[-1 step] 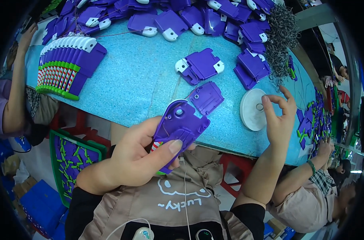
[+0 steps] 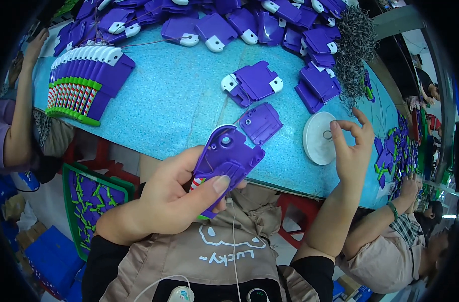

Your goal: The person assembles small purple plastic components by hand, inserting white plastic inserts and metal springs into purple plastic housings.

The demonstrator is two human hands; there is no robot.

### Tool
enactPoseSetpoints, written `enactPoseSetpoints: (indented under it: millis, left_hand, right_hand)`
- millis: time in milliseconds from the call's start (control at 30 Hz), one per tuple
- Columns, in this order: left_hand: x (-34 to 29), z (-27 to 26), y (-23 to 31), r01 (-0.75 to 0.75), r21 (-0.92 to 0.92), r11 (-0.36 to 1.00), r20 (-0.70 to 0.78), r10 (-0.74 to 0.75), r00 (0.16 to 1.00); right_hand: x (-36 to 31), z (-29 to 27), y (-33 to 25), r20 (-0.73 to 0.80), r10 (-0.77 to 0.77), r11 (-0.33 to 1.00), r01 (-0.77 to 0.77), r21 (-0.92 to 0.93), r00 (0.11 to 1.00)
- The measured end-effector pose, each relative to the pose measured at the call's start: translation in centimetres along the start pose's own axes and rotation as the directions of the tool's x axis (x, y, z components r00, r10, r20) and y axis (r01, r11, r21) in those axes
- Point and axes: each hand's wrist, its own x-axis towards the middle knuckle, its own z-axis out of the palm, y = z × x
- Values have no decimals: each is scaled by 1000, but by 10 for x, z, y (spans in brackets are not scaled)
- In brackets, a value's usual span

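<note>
My left hand [image 2: 184, 194] is closed around a purple plastic housing [image 2: 227, 153] with a red-and-white striped, green-ended edge partly hidden by my fingers. Its open inner side faces up, showing a round hole and a thin wire. On the right, my right hand [image 2: 351, 146] pinches thumb against forefinger at a shallow white round dish [image 2: 312, 143]. A small wire ring [image 2: 327, 135] shows beside the fingertips, over the dish. Between my hands, a loose purple cover [image 2: 261, 123] lies on the blue table. Behind it sits a purple piece with white corners [image 2: 254, 83].
A fanned stack of purple housings [image 2: 83, 83] stands at left. Many purple parts [image 2: 214, 30] cover the far side, beside a heap of wire springs [image 2: 358, 45]. A green crate [image 2: 96, 206] holds parts at lower left. Co-workers' arms [image 2: 375, 226] appear on both sides.
</note>
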Motion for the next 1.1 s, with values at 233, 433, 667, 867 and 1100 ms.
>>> enactPoseSetpoints:
  millis: [233, 433, 667, 867, 1100]
  left_hand:
    - [1, -1, 1, 0, 2, 1000, 9, 0, 1000]
    - [0, -2, 0, 15, -13, 1000, 11, -14, 1000]
    - [1, 1, -1, 32, -28, 999, 39, -31, 999]
    - [5, 3, -5, 77, -28, 997, 61, -75, 995]
    - [14, 14, -14, 221, 11, 975, 159, -220, 963]
  right_hand:
    - [-3, -17, 2, 29, 89, 966, -93, 241, 996]
    - [-27, 2, 28, 46, 210, 652, -175, 738, 977]
    - [-40, 19, 40, -67, 206, 486, -42, 873, 976]
    - [-46, 16, 38, -42, 255, 431, -75, 899, 966]
    - [-52, 1, -16, -107, -8, 387, 102, 916, 994]
